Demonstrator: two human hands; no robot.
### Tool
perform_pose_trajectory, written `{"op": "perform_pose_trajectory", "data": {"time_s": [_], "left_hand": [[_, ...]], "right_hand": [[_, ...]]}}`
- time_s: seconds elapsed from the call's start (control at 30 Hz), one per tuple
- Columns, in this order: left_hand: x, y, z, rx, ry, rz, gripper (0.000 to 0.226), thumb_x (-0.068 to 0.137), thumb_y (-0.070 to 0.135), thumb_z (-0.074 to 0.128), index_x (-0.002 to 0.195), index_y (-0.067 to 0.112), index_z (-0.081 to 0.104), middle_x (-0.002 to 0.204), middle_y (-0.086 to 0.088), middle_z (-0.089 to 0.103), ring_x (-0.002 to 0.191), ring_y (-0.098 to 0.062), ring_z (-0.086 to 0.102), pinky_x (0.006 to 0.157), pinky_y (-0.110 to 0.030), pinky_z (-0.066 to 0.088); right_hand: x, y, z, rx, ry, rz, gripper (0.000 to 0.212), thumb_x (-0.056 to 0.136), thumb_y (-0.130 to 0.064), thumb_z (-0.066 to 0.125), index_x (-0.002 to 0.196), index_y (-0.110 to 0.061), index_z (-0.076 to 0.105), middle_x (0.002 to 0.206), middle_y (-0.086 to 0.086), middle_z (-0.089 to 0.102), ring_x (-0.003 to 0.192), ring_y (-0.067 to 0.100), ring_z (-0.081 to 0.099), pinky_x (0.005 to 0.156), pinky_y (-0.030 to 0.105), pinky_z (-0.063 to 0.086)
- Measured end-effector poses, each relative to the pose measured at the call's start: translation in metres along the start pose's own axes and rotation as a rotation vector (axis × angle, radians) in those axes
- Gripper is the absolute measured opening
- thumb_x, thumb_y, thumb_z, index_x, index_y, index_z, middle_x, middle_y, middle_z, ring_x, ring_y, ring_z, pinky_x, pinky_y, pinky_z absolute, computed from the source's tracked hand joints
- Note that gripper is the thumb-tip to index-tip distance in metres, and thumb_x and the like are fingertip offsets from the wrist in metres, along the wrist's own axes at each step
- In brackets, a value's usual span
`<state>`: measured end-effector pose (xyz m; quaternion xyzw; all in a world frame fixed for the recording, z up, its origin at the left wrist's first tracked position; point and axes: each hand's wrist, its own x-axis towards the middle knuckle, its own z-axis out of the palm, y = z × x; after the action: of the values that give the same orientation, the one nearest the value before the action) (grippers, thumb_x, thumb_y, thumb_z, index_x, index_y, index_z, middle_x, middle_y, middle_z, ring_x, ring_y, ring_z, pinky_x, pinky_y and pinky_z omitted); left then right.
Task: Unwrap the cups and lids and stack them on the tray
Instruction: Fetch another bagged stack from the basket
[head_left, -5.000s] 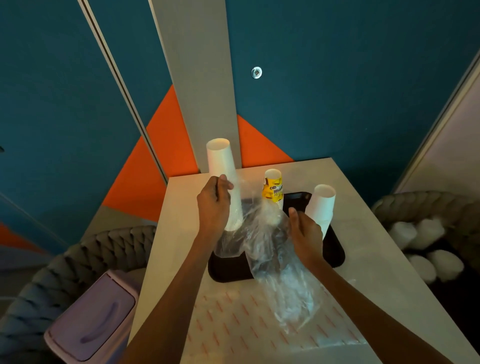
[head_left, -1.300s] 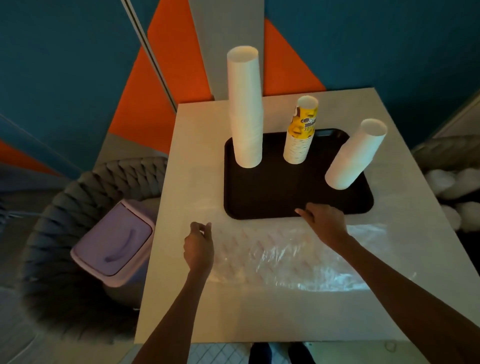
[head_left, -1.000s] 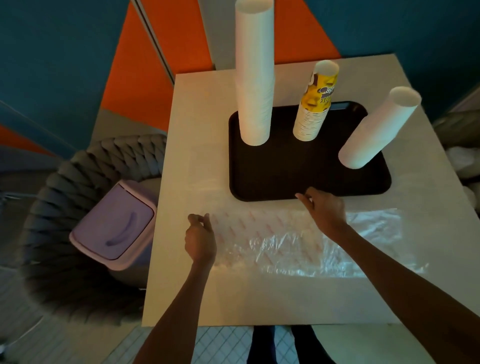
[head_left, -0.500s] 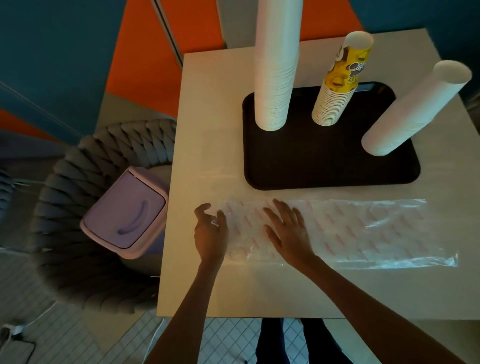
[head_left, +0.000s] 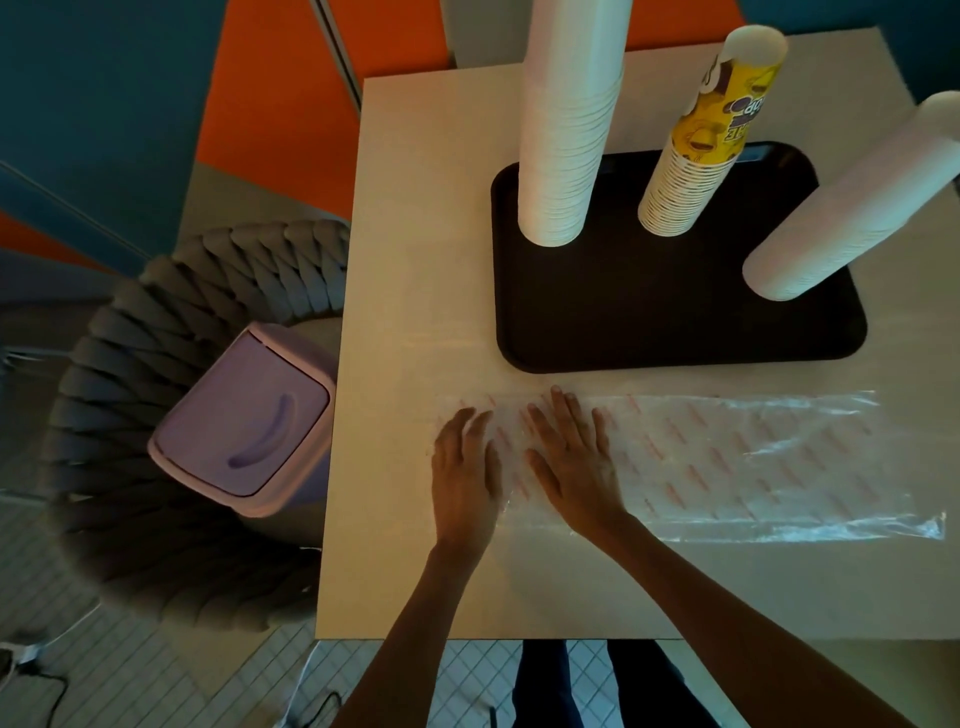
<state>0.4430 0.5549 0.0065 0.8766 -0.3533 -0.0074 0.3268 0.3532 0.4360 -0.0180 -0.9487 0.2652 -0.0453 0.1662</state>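
Note:
A dark tray (head_left: 649, 317) lies on the pale table (head_left: 415, 218). On it stand a tall white cup stack (head_left: 566, 130) at the left, a yellow printed cup stack (head_left: 701, 150) in the middle, and a white cup stack (head_left: 852, 202) at the right. An empty clear plastic wrapper (head_left: 727, 457) with red print lies flat in front of the tray. My left hand (head_left: 465, 478) and my right hand (head_left: 574, 462) press flat on the wrapper's left end, side by side with fingers straight.
A lilac lidded bin (head_left: 244, 426) sits on a grey woven chair (head_left: 156, 364) left of the table. The table's near edge (head_left: 467, 636) runs just below my forearms, with tiled floor beneath. A teal and orange wall stands behind.
The tall stack was freed from the wrapper and stands on the tray. The wrapper now lies spread flat; my left hand let go of its pinch and both hands flattened onto its left end.

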Motion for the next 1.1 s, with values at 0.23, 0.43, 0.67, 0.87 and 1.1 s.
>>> {"op": "perform_pose_trajectory", "data": {"time_s": [0.23, 0.43, 0.67, 0.87, 1.1], "left_hand": [[-0.012, -0.024, 0.032, 0.201, -0.260, 0.032, 0.054, 0.099, 0.034, 0.037, 0.149, 0.019, 0.021, 0.156, -0.010, 0.021, 0.146, -0.024, 0.011, 0.120, -0.036, -0.001], [-0.009, -0.023, 0.034, 0.384, -0.325, 0.029, 0.059, 0.100, 0.050, 0.015, 0.151, 0.020, 0.015, 0.159, -0.013, 0.008, 0.146, -0.032, 0.004, 0.117, -0.047, 0.000], [-0.008, -0.026, 0.036, 0.436, -0.352, -0.004, 0.068, 0.095, 0.060, 0.021, 0.152, 0.026, 0.008, 0.160, -0.009, 0.002, 0.146, -0.034, -0.001, 0.117, -0.052, -0.001], [-0.006, -0.023, 0.031, 0.458, -0.387, -0.004, 0.071, 0.093, 0.064, 0.017, 0.153, 0.027, 0.005, 0.160, -0.008, -0.001, 0.146, -0.033, -0.003, 0.113, -0.055, 0.001], [-0.009, 0.038, 0.044, 0.145, -0.180, -0.070, 0.054, 0.099, 0.043, 0.023, 0.148, 0.021, 0.023, 0.158, -0.009, 0.013, 0.146, -0.025, 0.005, 0.115, -0.053, 0.009]], "right_hand": [[-0.002, 0.003, 0.012, -0.012, -0.034, 0.016, 0.055, 0.103, -0.043, 0.009, 0.147, -0.015, 0.024, 0.153, 0.016, 0.024, 0.147, 0.021, -0.005, 0.117, 0.042, 0.000], [-0.004, 0.013, 0.011, -0.043, -0.071, -0.019, 0.058, 0.101, -0.047, 0.011, 0.147, -0.015, 0.028, 0.154, 0.016, 0.022, 0.144, 0.029, 0.012, 0.116, 0.043, 0.000], [-0.009, 0.032, 0.003, -0.044, -0.098, -0.056, 0.062, 0.099, -0.052, 0.016, 0.150, -0.018, 0.022, 0.157, 0.014, 0.016, 0.145, 0.029, 0.010, 0.116, 0.046, -0.001], [-0.021, 0.076, -0.015, -0.060, -0.095, -0.002, 0.062, 0.098, -0.053, 0.012, 0.150, -0.019, 0.020, 0.157, 0.015, 0.015, 0.145, 0.030, 0.008, 0.116, 0.046, -0.002], [-0.031, 0.109, -0.031, -0.100, -0.109, 0.062, 0.062, 0.099, -0.052, 0.012, 0.149, -0.018, 0.023, 0.157, 0.011, 0.013, 0.144, 0.028, 0.009, 0.116, 0.041, -0.007]]}}
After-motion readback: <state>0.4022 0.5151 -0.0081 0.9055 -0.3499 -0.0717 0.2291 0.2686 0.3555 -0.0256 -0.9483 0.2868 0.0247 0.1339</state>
